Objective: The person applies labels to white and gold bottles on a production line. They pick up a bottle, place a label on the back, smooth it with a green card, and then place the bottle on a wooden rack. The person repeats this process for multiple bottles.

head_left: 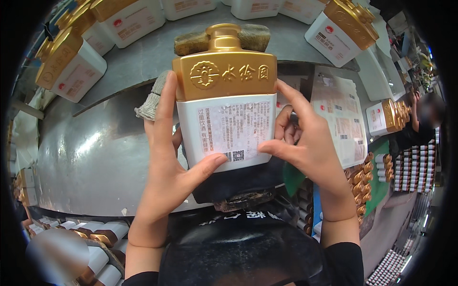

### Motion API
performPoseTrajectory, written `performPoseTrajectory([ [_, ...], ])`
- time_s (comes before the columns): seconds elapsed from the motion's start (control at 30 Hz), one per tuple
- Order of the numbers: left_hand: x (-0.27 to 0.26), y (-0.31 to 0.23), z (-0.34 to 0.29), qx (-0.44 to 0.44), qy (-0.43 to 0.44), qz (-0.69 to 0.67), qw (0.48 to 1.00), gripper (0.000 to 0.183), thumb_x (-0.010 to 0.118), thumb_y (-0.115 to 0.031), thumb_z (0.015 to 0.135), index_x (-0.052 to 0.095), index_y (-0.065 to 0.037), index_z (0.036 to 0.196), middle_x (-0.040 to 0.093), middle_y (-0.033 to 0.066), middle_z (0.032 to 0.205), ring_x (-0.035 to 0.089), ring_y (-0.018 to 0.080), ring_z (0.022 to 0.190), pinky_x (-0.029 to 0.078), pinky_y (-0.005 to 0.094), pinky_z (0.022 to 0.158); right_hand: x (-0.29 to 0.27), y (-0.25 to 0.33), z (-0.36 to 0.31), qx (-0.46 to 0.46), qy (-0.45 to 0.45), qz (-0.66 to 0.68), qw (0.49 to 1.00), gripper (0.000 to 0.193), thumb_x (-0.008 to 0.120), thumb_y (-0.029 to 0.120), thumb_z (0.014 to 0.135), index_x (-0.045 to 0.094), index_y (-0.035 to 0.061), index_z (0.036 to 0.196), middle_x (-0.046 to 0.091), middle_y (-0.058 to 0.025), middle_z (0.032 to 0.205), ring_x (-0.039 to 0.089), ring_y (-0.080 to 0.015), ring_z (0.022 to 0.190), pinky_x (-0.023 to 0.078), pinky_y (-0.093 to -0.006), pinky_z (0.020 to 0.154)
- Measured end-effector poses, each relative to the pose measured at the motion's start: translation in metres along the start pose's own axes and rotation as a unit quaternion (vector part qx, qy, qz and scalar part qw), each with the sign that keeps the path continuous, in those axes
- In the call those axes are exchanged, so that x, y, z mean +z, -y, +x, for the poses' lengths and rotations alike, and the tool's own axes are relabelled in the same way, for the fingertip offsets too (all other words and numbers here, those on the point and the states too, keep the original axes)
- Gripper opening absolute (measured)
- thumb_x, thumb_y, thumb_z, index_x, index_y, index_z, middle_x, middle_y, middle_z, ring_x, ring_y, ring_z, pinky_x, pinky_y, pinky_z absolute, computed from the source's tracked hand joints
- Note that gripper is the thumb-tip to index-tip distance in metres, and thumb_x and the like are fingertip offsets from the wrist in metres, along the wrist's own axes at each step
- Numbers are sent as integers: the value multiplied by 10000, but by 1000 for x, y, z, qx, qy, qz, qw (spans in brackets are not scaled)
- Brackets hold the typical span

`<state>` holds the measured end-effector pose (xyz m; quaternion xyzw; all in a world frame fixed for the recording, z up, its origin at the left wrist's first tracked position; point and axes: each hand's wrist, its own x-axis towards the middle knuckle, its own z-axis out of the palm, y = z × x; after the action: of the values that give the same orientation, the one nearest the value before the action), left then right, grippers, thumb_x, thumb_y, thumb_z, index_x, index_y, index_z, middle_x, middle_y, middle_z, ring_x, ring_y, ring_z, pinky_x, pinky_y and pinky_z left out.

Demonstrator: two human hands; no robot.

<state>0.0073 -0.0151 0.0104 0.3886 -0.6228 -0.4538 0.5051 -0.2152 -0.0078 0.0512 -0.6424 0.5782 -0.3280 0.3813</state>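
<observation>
1) Smooth grey metal worktable (81, 157), other white-and-gold bottles (78, 69) along its far side
2) Flat white bottle with embossed gold shoulder (225, 107), held up between both hands
3) Left hand (160, 174) half open, gripping its left side, thumb across the front
4) Right hand (307, 138) gripping its right side, lower fingers curled

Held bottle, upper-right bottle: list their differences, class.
The held bottle is between left hand and right hand; the upper-right bottle stands on the table. The held bottle's label has dense text; the upper-right bottle's shows a red emblem. Both have gold tops, white bodies.
</observation>
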Motion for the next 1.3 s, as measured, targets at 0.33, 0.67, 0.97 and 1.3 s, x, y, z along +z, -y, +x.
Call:
performPoseTrajectory([
  [0.33,14,-3,17,5,-94,80,992,735,627,-183,912,229,-20,1508,358,177,1459,391,271,1334,313,376,1109,7,0,26,-8,-36,22,999,700,803,198,792,473,-26,1367,444,63,700,432,-12,670,367,-162,588],
  [0.67,8,-6,8,-20,-39,59,997,955,739,-209,780,179,-36,1534,356,174,1480,348,286,1387,309,395,1128,8,-6,21,-44,-17,-3,999,775,827,163,749,437,-35,1389,453,57,770,425,-29,700,378,-160,615],
  [0.97,-6,5,8,9,-35,-69,997,748,653,-151,887,265,-15,1512,365,147,1476,418,278,1319,390,397,1074,-2,-5,16,-32,1,46,998,786,818,158,764,421,-36,1415,463,48,738,446,-12,662,376,-146,574],
  [1.3,4,-4,1,-20,-40,-17,999,985,791,-169,733,226,-36,1529,368,170,1483,429,311,1333,381,415,1087,8,-5,11,-66,-23,-73,995,926,881,171,664,407,-8,1440,444,42,758,414,-51,697,371,-185,600],
])
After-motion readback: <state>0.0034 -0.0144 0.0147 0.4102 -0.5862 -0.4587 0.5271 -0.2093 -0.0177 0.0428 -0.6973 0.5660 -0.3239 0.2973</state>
